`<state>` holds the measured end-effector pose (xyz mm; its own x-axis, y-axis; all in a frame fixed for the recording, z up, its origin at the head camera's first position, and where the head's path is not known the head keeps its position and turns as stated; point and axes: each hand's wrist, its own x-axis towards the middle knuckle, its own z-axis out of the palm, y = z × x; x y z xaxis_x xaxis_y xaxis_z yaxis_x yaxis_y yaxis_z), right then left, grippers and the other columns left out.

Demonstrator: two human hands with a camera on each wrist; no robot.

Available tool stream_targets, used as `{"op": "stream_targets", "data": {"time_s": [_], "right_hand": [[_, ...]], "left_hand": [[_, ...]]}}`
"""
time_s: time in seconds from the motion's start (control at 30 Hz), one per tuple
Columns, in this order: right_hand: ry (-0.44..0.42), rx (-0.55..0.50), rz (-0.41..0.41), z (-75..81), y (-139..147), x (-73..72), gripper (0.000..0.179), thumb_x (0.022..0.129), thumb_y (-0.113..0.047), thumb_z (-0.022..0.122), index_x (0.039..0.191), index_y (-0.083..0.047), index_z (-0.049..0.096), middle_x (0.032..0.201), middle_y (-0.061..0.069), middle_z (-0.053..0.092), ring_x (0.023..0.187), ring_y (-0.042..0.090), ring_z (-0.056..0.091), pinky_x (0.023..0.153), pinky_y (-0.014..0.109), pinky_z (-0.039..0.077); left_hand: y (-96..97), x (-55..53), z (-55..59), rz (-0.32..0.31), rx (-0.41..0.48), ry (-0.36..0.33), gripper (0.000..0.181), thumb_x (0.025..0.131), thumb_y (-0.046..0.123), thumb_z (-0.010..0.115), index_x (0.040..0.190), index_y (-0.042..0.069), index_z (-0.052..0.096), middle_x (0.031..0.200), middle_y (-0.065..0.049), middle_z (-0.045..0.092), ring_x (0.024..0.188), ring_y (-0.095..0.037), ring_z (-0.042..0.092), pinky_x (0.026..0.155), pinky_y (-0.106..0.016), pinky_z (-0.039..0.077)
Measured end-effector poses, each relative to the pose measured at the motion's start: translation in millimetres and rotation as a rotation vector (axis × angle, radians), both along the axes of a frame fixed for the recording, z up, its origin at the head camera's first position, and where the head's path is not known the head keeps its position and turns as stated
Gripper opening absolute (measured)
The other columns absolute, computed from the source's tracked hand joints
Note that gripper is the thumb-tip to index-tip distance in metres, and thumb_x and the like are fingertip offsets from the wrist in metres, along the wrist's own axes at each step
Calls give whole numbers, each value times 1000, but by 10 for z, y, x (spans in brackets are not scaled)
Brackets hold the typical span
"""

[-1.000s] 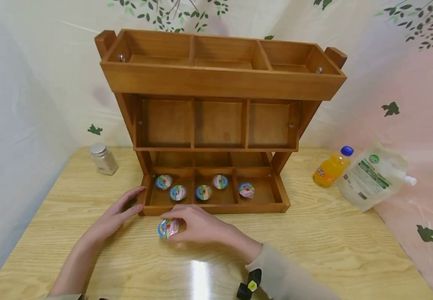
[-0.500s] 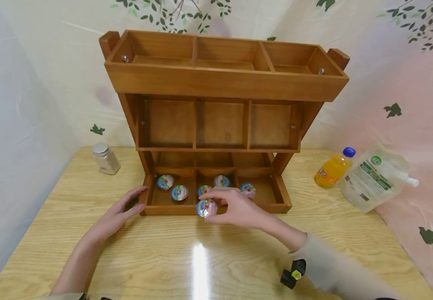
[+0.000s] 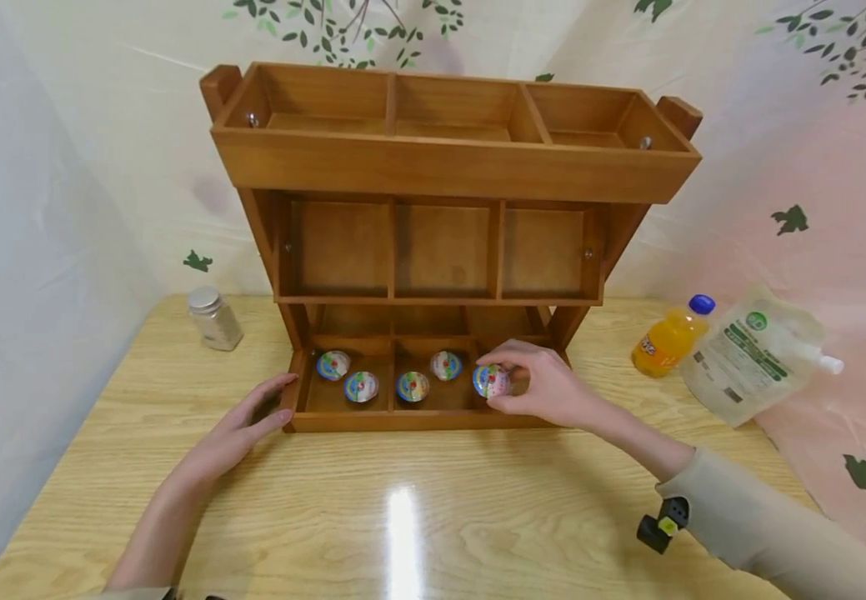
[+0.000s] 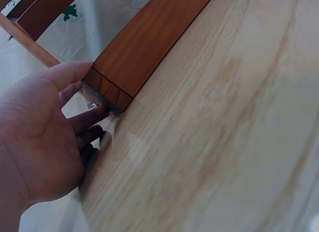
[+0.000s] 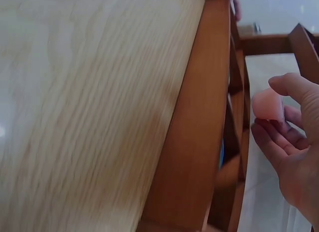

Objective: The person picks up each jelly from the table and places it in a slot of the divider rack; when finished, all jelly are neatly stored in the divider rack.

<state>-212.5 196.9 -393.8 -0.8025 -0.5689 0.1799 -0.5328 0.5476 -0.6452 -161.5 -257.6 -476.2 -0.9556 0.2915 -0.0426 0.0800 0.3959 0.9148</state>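
My right hand (image 3: pixel 548 385) holds a small foil-lidded jelly cup (image 3: pixel 490 381) over the right compartment of the wooden rack's bottom tier. In the right wrist view, the pinkish cup (image 5: pixel 266 103) sits between thumb and fingers. The cup seen earlier in that compartment is hidden behind it. Two jelly cups (image 3: pixel 361 387) lie in the left compartment and two more cups (image 3: pixel 413 386) in the middle one. My left hand (image 3: pixel 233 433) rests at the left end of the wooden rack (image 3: pixel 433 423); in the left wrist view, its thumb and fingertips touch the wooden corner (image 4: pixel 107 90).
Above the bottom tier are two further tiers, the top tray (image 3: pixel 448 167) jutting forward. A lidded jar (image 3: pixel 215 319) stands to the left. An orange drink bottle (image 3: pixel 668 337) and a translucent spouted pouch (image 3: pixel 755 354) lie to the right on the wooden table (image 3: pixel 312 517).
My right hand has carried the jelly cup from the table in front of the rack, up and rightward, to the right compartment. My left hand stays at the rack's left end.
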Motion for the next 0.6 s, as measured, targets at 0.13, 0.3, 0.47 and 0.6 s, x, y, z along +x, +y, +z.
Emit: {"op": "stream_targets", "data": {"time_s": [0.13,0.3,0.47,0.6], "right_hand": [[47,18,-38,-5,140,-79,47,82,-12,86,126,-6,72,117,5,68,105,20,70,87,31,62],[48,50,-74,4,263,-148,53,82,-8,85,132,-3,68,116,12,67,105,26,69,87,38,63],[53,121,-130,-8,350,-230,52,83,-8,83,132,-4,67,117,13,67,102,28,67,88,42,62],[66,165,-165,-39,394,-293,50,82,-10,82,130,-3,68,118,14,65,102,29,68,88,44,62]], "left_hand": [[-1,2,-2,-7,20,-1,59,107,28,54,161,15,33,169,-20,25,155,-42,19,101,1,24],[-4,0,8,-18,17,-21,60,108,29,53,162,16,31,170,-19,23,156,-41,17,125,-37,25],[-10,-6,9,-18,17,-29,61,108,30,53,162,14,30,170,-20,21,156,-43,15,123,-64,18],[-11,-10,4,-16,11,-42,61,108,32,53,162,15,29,171,-19,20,157,-43,14,124,-62,19]]}}
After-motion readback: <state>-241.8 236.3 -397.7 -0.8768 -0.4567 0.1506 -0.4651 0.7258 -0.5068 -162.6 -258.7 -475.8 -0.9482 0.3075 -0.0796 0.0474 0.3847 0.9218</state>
